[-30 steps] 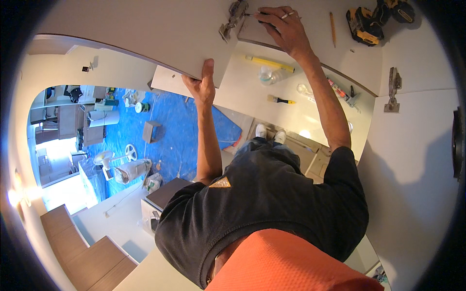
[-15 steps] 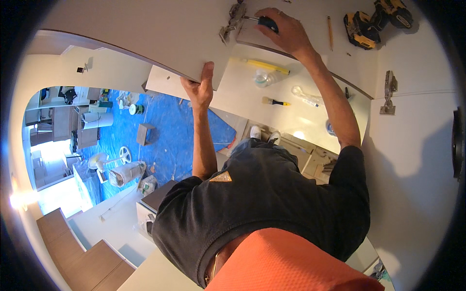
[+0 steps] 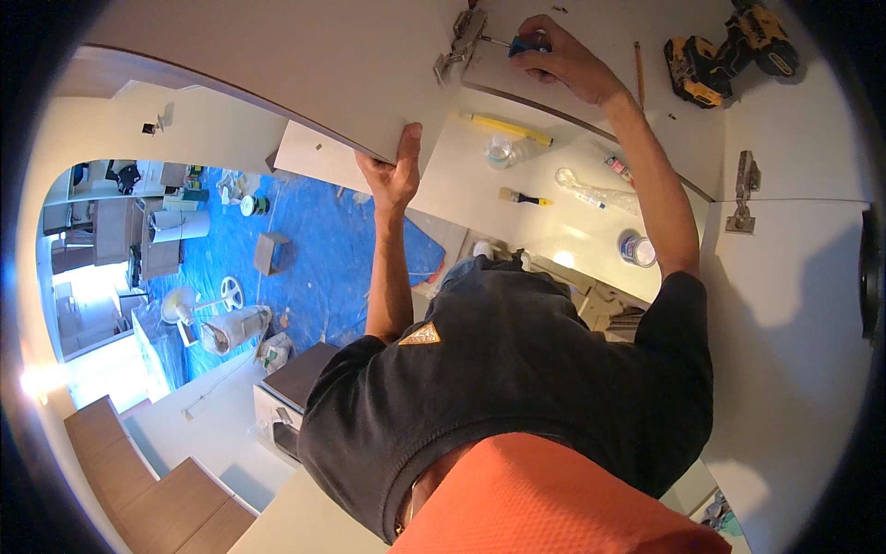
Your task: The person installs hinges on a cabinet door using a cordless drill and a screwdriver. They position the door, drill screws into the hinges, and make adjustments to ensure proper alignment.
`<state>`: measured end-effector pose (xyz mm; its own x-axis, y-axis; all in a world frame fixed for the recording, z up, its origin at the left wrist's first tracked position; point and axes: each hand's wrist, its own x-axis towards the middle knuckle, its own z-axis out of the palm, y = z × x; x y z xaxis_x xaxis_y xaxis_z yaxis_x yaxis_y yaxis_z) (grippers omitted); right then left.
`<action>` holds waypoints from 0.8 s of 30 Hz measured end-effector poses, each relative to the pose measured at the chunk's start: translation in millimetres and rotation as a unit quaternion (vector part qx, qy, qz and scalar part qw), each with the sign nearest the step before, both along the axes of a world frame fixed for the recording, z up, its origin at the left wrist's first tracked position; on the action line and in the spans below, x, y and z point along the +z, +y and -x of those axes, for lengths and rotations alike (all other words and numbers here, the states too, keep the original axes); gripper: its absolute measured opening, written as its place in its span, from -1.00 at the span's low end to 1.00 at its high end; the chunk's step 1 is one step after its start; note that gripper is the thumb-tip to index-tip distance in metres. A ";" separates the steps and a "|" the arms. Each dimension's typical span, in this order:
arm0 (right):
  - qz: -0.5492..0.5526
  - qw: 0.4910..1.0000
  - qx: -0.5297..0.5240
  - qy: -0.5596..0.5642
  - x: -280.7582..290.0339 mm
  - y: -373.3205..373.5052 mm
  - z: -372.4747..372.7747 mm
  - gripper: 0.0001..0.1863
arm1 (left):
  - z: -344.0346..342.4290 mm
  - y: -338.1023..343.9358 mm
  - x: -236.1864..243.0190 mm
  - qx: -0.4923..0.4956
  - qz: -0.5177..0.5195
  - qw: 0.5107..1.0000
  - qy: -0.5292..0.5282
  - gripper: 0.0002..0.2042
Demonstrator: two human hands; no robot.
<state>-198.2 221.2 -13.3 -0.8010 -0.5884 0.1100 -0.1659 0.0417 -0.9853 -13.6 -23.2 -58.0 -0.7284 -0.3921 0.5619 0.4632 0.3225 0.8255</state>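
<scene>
My left hand (image 3: 395,174) grips the lower edge of a light cabinet door (image 3: 305,65), thumb on the face nearer me. Up at the right, my right hand (image 3: 577,66) is closed on the dark blue handle of a screwdriver (image 3: 529,43). Its shaft reaches left to a metal hinge (image 3: 464,42), which joins the door to the cabinet; whether the tip sits in a screw is too small to tell.
A yellow and black cordless drill (image 3: 738,60) and a pencil (image 3: 639,74) lie on the cabinet panel. Below, the white counter (image 3: 461,189) holds a yellow stick (image 3: 508,128), a glass jar (image 3: 506,150), a paintbrush (image 3: 526,197) and a can (image 3: 637,247). Blue sheeting (image 3: 323,249) covers the floor.
The whole view has shifted slightly. My right fingers have changed their hold around the screwdriver handle, while its shaft still points at the hinge. My left hand keeps its grip on the door edge.
</scene>
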 end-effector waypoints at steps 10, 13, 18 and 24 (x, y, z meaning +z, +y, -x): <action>0.026 0.976 -0.217 -0.003 -28.1 -24.1 -49.6 -0.74 | -0.9 10.2 8.3 0.006 -0.030 0.999 0.014 -0.71; 0.045 0.962 -0.242 0.115 -28.6 -24.5 -45.2 -0.72 | -0.5 9.6 9.3 0.003 -0.031 0.999 0.010 -0.74; 0.110 0.943 -0.211 0.234 -29.8 -20.2 -37.5 -0.72 | -1.4 7.4 7.7 -0.005 -0.010 1.000 0.015 -0.77; 0.034 0.958 -0.247 0.138 -27.0 -19.9 -39.1 -0.74 | -0.4 6.9 5.2 0.004 -0.017 1.000 0.017 -0.71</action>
